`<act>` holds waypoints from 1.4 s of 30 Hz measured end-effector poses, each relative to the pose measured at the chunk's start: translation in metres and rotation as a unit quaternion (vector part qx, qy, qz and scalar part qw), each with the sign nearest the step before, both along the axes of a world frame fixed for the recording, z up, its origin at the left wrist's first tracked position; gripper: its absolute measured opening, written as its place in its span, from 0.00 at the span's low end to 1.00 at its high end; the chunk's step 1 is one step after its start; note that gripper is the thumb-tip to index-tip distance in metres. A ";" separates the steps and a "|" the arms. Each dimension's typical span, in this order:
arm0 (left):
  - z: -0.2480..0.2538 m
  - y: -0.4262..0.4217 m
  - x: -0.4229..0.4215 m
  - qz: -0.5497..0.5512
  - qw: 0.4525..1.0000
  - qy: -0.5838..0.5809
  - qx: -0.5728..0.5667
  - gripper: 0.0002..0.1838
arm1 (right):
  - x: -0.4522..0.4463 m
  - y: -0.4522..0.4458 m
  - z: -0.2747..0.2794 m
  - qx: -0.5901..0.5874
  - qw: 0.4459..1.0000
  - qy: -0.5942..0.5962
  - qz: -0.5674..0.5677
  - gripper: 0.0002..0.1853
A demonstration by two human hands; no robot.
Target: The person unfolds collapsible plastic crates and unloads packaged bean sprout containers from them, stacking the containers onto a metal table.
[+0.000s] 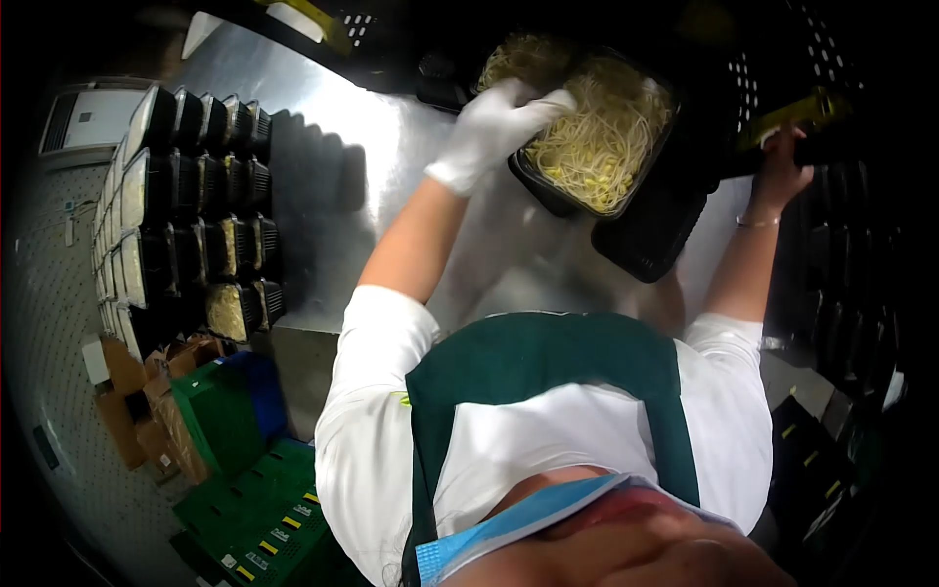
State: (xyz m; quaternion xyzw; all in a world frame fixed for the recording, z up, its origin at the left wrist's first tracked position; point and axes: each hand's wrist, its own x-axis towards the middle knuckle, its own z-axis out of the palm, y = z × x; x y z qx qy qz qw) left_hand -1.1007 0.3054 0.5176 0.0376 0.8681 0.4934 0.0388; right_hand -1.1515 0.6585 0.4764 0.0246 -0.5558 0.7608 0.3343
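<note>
My left hand (499, 129), in a white glove, is closed at the left edge of a black plastic tray (548, 196) full of bean sprouts (606, 137). Its thumb lies over the sprouts; some fingers are hidden. Behind that tray sits a second portion of bean sprouts (523, 61). Just below and to the right is an overturned or bare black tray (650, 235), dark and hard to make out. On the right, my bare right hand (784, 174) is wrapped round the yellow handle (807, 115) of a dark perforated crate (827, 54).
Rows of stacked, filled black trays (186, 205) stand at the left of the shiny metal table (323, 117). Green crates (264, 509) and cardboard boxes (147, 411) are on the floor at lower left. More dark trays (846, 254) stack up at the right.
</note>
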 end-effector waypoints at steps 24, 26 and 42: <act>-0.076 -0.177 0.309 0.230 0.886 -0.239 0.325 0.21 | 0.255 -0.075 -0.015 0.365 0.837 -0.379 0.150 0.33; -0.076 -0.179 0.315 0.156 0.866 -0.262 0.397 0.19 | 0.268 -0.133 0.022 0.040 0.869 -0.377 0.317 0.26; -0.054 -0.202 0.285 0.248 0.817 -0.167 0.493 0.13 | 0.269 -0.369 0.017 0.211 0.858 -0.263 0.388 0.35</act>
